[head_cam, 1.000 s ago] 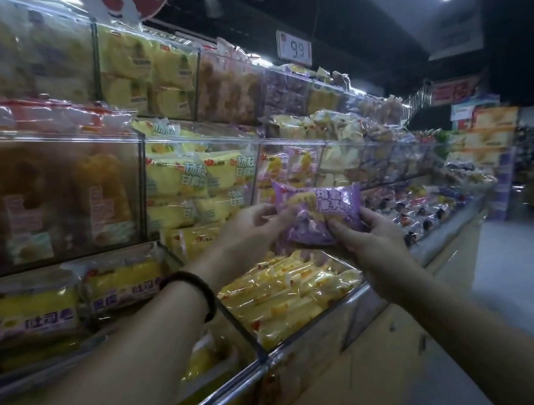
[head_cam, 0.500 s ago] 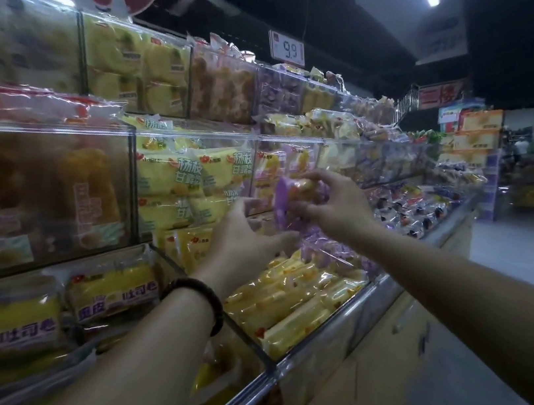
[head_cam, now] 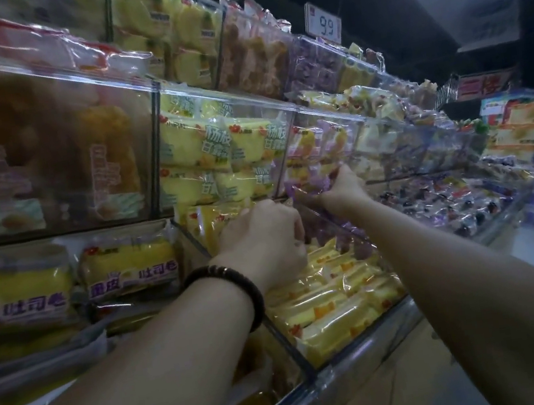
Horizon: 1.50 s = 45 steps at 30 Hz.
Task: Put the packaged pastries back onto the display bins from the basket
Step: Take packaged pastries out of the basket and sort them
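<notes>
My right hand [head_cam: 339, 188] is closed on a purple-wrapped pastry [head_cam: 305, 188] and holds it at the lower front of a clear middle-row bin [head_cam: 325, 117] stocked with purple and yellow packs. My left hand [head_cam: 264, 237], with a dark bead bracelet on the wrist, is curled just left of it, above the bottom bin of yellow stick pastries [head_cam: 335, 296]. Whether its fingers pinch any wrapper is hidden. The basket is out of view.
Clear acrylic bins run in three tiers along the left, with yellow packs [head_cam: 213, 151] beside the purple bin. A metal rail [head_cam: 367, 350] edges the bottom row. A price sign reading 9.9 [head_cam: 324, 24] stands on top. The aisle floor lies to the right.
Both hands carried the purple pastry from mid-air in front of the shelf forward into the middle-row bin. The view has moved closer to the shelf.
</notes>
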{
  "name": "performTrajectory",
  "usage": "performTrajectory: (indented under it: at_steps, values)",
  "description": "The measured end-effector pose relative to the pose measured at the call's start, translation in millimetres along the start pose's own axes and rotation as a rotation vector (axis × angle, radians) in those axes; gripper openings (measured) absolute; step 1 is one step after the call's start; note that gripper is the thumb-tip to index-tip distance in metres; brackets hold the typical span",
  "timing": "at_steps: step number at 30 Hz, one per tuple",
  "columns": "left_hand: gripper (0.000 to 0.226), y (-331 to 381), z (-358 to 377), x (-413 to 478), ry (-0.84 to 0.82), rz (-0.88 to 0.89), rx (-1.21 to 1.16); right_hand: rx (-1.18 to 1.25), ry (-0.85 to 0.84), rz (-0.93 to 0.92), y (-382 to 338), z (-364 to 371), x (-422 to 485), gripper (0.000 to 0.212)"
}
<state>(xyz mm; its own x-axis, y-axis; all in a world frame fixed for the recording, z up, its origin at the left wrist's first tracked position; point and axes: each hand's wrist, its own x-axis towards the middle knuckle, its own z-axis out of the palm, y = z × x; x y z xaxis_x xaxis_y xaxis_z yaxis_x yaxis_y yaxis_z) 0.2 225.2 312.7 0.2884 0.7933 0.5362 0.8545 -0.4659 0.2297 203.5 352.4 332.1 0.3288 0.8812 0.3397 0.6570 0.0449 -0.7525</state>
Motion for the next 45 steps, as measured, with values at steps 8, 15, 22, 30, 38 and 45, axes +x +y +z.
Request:
performTrajectory:
  at_steps: [8, 15, 22, 30, 38, 45]
  values:
    - [0.011, 1.0, -2.7, 1.5, -0.034, 0.015, 0.028, 0.033, -0.063, -0.093, 3.4, -43.6, -22.9, 0.056]
    - [0.023, 38.9, -18.5, -13.2, -0.16, 0.104, 0.02, 0.007, -0.111, -0.219, 6.0, -112.5, -155.0, 0.021]
    - [0.013, 110.8, -49.7, -134.0, -0.04, 0.225, -0.42, 0.074, -0.175, -0.303, 19.4, -169.7, -304.1, 0.015]
    - [0.029, 112.7, 27.5, -303.2, -0.457, 0.036, -0.419, 0.09, -0.396, -0.077, 98.8, -122.4, -446.1, 0.007]
    - [0.026, 23.1, 123.4, -374.5, -0.836, -0.196, -0.222, -0.239, -0.546, 0.188, 226.3, -23.6, -517.1, 0.02]
    - [0.022, -4.5, 159.8, -367.4, -0.916, -0.267, -0.122, -0.598, -0.836, 0.259, 278.3, 35.1, -501.5, 0.042]
